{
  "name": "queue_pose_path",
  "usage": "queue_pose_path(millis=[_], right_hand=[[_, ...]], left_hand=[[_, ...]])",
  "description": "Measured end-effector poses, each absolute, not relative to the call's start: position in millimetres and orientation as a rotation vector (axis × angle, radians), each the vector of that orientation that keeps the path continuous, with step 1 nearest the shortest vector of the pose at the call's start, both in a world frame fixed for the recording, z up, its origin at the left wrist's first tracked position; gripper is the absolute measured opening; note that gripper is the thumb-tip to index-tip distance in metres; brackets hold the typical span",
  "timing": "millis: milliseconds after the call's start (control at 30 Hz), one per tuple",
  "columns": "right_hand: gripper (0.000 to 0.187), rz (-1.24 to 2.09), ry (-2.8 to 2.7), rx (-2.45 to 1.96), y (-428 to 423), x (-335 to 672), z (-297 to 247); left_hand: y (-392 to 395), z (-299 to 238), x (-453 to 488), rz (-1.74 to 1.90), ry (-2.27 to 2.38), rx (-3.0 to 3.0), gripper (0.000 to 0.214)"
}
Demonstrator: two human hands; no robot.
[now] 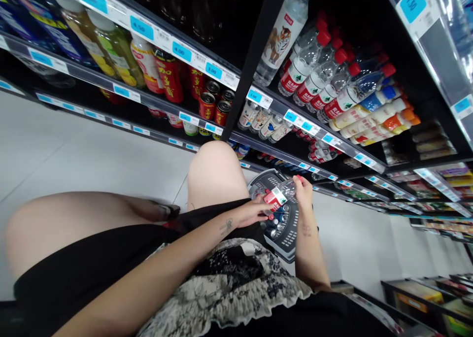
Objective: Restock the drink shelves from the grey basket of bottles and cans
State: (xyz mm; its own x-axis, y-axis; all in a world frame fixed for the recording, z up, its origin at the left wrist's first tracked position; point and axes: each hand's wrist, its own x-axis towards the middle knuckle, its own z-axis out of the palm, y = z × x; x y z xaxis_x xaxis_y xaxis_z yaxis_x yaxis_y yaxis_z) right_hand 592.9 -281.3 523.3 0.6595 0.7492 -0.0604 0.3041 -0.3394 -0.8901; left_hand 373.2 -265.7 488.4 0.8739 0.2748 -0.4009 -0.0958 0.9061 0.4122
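I am crouched in front of a drinks shelf. Both hands hold a clear water bottle with a red and white label just above a grey plastic basket on the floor. My left hand grips the bottle's lower end, fingers closed round it. My right hand wraps the upper end. Inside the basket lie several more bottles with red caps, packed close together.
Black shelves rise ahead, stocked with red-capped water bottles, red cans, tea bottles and small bottles lower down. Blue price tags line the shelf edges. White tiled floor lies to the left; my knees are raised in front.
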Motion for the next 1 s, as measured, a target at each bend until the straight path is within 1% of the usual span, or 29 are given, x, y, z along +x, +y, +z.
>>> queue_pose_path(millis=[100, 233, 400, 500, 733, 933, 1000], right_hand=[[0.039, 0.315, -1.040, -2.062, -271.4, 610.3, 522.1], [0.035, -0.025, -1.186, -2.256, -245.8, 641.7, 518.3], [0.033, -0.289, -0.848, -2.385, -205.0, 696.4, 516.6], [0.034, -0.317, -0.815, -2.419, -183.2, 722.9, 514.6], [0.031, -0.207, -0.979, -2.476, -150.7, 747.2, 492.2], [0.044, -0.186, -0.931, -2.602, -127.7, 766.9, 492.7], [0.043, -0.178, -0.940, -2.639, -115.8, 777.3, 499.1]], left_hand=[[-261.0, 485.7, 374.1, 0.166, 0.487, 0.338, 0.067], [-258.6, 479.4, 375.9, 0.088, 0.492, 0.334, 0.060], [-255.5, 476.8, 379.7, 0.057, 0.502, 0.334, 0.055], [-253.6, 476.1, 381.7, 0.041, 0.489, 0.353, 0.056], [-253.0, 473.2, 384.6, 0.029, 0.524, 0.358, 0.062], [-251.9, 475.7, 385.1, 0.016, 0.543, 0.361, 0.067], [-252.0, 475.6, 386.0, 0.009, 0.546, 0.365, 0.069]])
